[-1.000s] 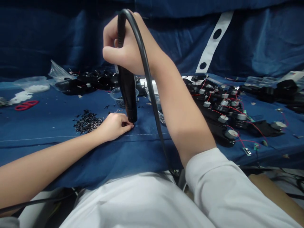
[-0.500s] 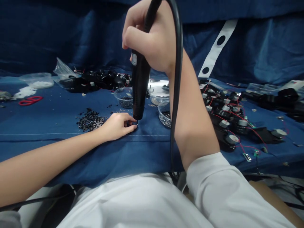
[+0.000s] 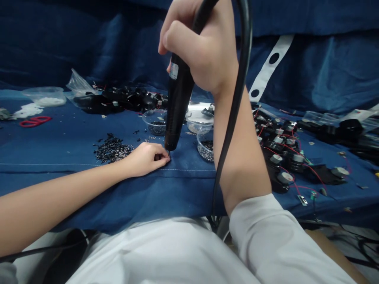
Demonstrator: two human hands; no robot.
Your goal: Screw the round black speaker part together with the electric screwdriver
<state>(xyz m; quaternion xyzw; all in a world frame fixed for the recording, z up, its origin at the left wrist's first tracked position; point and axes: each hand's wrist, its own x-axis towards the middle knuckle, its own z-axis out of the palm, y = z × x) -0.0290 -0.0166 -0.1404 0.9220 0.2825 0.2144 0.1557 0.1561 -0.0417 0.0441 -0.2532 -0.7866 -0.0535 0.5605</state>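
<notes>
My right hand (image 3: 204, 51) is wrapped round a black electric screwdriver (image 3: 177, 106), held nearly upright with its thick black cable (image 3: 233, 102) looping over my wrist. The tool's tip points down at the fingertips of my left hand (image 3: 146, 157). That hand rests on the blue cloth (image 3: 177, 185), thumb and fingers pinched together on something too small to make out. Just left of it lies a pile of small dark screws (image 3: 111, 150).
Three clear plastic cups (image 3: 155, 121) with small parts stand behind the tool. Black parts with grey motors and red wires (image 3: 284, 154) spread on the right. Red scissors (image 3: 34, 121), a plastic tub (image 3: 44, 96) and a bag lie far left. A white punched strip (image 3: 268, 67) hangs behind.
My right hand has shifted right and up with the screwdriver, tilting its top to the right. The tip stays at my left fingertips, and the left hand has hardly moved.
</notes>
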